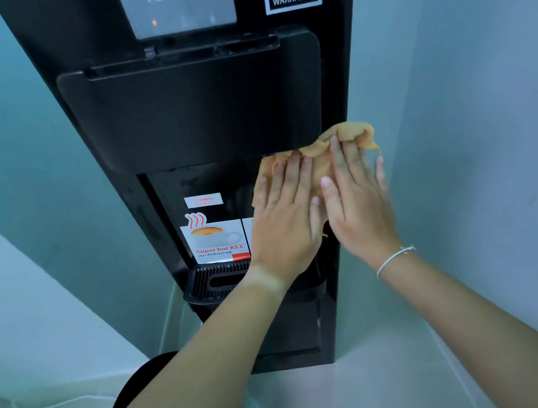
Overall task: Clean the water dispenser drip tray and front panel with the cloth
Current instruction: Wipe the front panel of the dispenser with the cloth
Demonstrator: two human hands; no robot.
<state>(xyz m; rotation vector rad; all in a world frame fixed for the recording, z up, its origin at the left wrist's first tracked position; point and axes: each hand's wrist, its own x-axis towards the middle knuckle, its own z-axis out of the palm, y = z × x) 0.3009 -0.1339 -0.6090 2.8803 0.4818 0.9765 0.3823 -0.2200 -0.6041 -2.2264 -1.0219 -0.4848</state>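
— What colour is the cloth (319, 157) under the fingers (294, 172)?
— Orange-tan. The water dispenser (192, 110) beyond the fingertips is black.
— And the sticker (214, 242) left of them?
— White, red lettering.

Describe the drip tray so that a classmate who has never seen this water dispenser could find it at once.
Start at the tall black Toshiba water dispenser and go down past the recess with the "Super hot 85°C" sticker. The drip tray juts out just beneath, partly hidden by the left hand. Its slotted black grille sets it apart from the smooth panels around it.
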